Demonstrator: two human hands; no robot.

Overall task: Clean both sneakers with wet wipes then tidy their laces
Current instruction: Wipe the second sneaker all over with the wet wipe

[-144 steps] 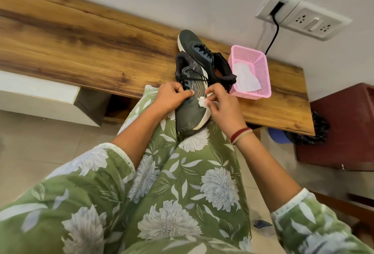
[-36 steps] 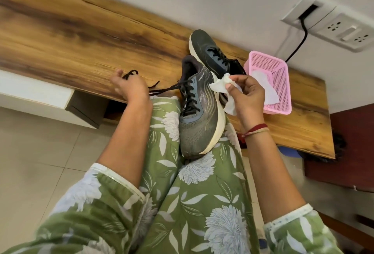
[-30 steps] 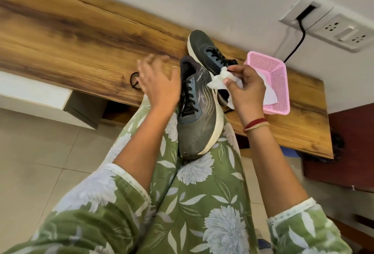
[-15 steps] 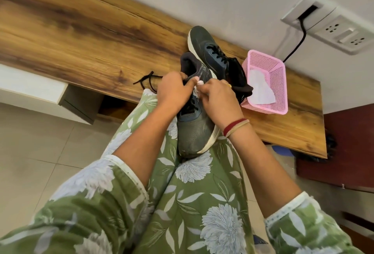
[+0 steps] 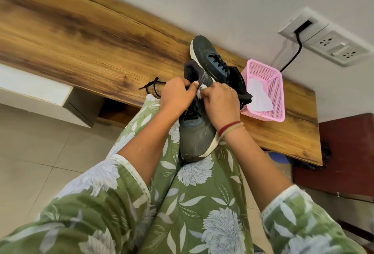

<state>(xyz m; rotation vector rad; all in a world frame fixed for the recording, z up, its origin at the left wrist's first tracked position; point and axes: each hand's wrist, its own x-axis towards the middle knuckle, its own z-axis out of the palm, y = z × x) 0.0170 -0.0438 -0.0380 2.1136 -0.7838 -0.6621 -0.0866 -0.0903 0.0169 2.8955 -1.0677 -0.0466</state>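
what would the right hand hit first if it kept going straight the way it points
Probably the heel collar of the sneaker on the lap, just ahead of the right hand and the wipe it pinches. The left hand flanks that line. Depth is hard to judge.

near sneaker (image 5: pixel 197 138): dark grey, white sole, on lap (image 5: pixel 194 175), toe near, gripped by left hand (image 5: pixel 178 96) | far sneaker (image 5: pixel 206 51): matching, on surface (image 5: pixel 81 41), toe far | lace (image 5: pixel 153 87): black, loose, trailing left | wet wipe (image 5: pixel 200 92): white, crumpled, pinched by right hand (image 5: pixel 220 104) at near sneaker's collar
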